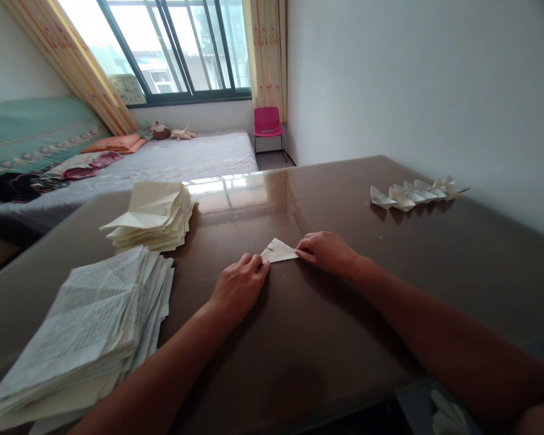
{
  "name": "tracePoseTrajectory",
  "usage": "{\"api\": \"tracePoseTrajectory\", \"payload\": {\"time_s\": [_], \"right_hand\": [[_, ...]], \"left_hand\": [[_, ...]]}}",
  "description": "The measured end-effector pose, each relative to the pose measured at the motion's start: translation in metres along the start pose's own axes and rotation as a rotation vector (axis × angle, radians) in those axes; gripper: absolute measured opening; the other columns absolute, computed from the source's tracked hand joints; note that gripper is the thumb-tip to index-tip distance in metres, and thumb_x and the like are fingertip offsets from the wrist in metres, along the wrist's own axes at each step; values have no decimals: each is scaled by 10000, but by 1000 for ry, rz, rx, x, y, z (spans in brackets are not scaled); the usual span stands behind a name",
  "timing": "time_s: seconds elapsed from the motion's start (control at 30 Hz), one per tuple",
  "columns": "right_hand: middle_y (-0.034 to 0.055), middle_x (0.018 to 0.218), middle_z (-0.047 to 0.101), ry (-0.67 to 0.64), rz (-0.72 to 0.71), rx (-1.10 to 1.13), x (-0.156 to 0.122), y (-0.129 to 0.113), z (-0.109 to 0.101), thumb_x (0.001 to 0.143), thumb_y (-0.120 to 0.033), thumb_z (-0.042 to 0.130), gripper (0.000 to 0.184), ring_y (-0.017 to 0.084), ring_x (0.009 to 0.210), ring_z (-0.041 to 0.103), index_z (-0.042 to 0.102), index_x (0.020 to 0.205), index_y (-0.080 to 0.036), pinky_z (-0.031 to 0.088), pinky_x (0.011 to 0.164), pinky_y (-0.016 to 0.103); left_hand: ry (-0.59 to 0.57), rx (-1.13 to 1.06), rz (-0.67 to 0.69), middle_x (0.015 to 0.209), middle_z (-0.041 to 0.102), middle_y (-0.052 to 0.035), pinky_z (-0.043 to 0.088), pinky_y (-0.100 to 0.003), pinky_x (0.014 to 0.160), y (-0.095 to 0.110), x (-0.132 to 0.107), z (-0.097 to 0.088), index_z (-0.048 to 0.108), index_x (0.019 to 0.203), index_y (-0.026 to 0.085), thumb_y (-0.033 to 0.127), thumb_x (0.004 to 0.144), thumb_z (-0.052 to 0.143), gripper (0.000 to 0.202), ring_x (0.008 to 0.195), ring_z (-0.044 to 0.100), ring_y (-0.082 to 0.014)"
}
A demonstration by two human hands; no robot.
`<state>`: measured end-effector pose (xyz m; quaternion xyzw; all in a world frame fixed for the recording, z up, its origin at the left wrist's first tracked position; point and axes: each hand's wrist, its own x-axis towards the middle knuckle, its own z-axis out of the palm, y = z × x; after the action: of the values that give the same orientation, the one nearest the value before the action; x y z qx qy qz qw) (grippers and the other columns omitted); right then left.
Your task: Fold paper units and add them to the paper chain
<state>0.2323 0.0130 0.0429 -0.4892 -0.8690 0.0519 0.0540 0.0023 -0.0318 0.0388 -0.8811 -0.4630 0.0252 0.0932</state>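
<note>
A small piece of folded paper (pixel 278 251), triangular with its point facing away from me, lies at the middle of the brown table. My left hand (pixel 241 281) pinches its left corner, fingers closed. At the right corner, my right hand (pixel 325 251) grips the paper between thumb and fingers. Some dark marks show on the paper's upper face. To the left of my left hand lies a stack of creased, written sheets (pixel 84 323). Behind that stands a second stack of cream-coloured paper (pixel 152 214) with a folded sheet on top.
A row of several folded paper pieces (pixel 414 194) stands on the table (pixel 344 338) at the far right, near the white wall. Beyond the table are a bed (pixel 208 151), a pink chair (pixel 268 122) and a window. Something pale (pixel 446 414) shows below the table's near edge.
</note>
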Motion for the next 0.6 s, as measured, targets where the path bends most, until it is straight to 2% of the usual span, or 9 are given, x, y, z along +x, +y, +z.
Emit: {"api": "tracePoseTrajectory", "payload": {"time_s": [0.13, 0.4, 0.5, 0.6], "right_hand": [[31, 907, 670, 51, 115, 50, 5, -4, 10, 893, -435, 522, 241, 154, 773, 601, 643, 897, -228, 337, 609, 241], [17, 900, 672, 70, 109, 135, 7, 1, 14, 885, -368, 555, 151, 148, 798, 599, 613, 882, -228, 338, 611, 234], [17, 902, 676, 71, 110, 148, 7, 2, 15, 880, -343, 558, 128, 147, 796, 598, 619, 889, -230, 341, 619, 231], [17, 916, 677, 79, 101, 159, 7, 3, 16, 879, -317, 549, 112, 147, 805, 600, 623, 890, -233, 344, 624, 227]], "left_hand": [[46, -20, -1, 999, 605, -81, 497, -307, 701, -2, 2, 2, 604, 1160, 217, 174, 914, 424, 307, 942, 535, -224], [32, -54, -50, 944, 597, -76, 476, -269, 646, 1, 9, -8, 643, 899, 202, 160, 890, 449, 199, 934, 528, -213], [61, -105, 6, 1012, 610, -62, 490, -283, 698, 4, 23, -11, 645, 955, 219, 161, 897, 442, 219, 982, 517, -215], [135, -204, 93, 1174, 595, -49, 468, -314, 878, 0, 45, -6, 607, 1136, 235, 193, 922, 416, 291, 1096, 484, -206]]}}
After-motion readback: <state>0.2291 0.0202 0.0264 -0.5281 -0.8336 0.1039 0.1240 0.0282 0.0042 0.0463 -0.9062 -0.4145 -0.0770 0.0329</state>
